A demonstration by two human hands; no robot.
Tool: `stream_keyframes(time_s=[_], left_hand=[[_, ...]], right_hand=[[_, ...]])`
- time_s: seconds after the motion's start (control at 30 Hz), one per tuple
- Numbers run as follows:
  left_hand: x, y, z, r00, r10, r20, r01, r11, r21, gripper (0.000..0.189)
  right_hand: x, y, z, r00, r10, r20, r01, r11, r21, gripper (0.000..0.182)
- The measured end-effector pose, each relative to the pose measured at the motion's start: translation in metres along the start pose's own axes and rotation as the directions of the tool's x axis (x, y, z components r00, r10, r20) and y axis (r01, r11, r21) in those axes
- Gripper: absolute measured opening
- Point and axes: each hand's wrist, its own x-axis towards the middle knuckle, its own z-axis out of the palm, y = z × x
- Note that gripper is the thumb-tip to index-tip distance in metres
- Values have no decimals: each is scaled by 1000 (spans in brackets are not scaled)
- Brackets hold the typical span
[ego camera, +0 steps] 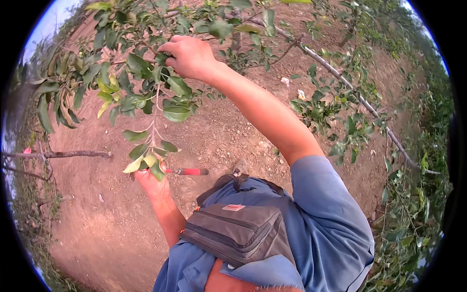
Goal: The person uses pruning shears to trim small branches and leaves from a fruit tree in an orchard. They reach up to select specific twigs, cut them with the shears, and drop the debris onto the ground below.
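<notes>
My right hand (193,58) reaches across to the upper left, its thumb and fingers around a leafy shoot (157,96) of a fruit tree. The exact spot of the grip is partly hidden by leaves. This shoot hangs down towards my left hand (152,184), and its lowest leaves cover part of the fingers. A hand tool with a red handle and black end (189,171) sticks out to the right from my left hand, which grips it. Its other end is hidden behind the hand and leaves, so its exact kind is unclear.
A long bare-barked branch (339,78) slants down across the right side. A thinner brown branch (76,154) juts in from the left. Dry soil (233,135) lies below, and a shoe (239,167) shows there. A dark zippered waist bag (237,230) sits against my front.
</notes>
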Motion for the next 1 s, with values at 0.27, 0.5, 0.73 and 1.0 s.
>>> stream_keyframes(time_s=[0.27,0.5,0.73,1.0], left_hand=[[10,9,25,997,3,79,-1,1000,-30,10],[13,27,54,985,-12,170,28,996,-89,22],[5,-2,108,928,-94,362,98,995,8,24],[-33,-38,138,793,-245,558,207,970,131,27]], right_hand=[[-71,10,-37,954,130,-272,-130,991,17,22],[-216,21,-102,819,470,-329,-403,880,252,23],[-380,30,-187,203,763,-613,-758,519,395,21],[-425,61,-167,195,941,-278,-970,227,88,60]])
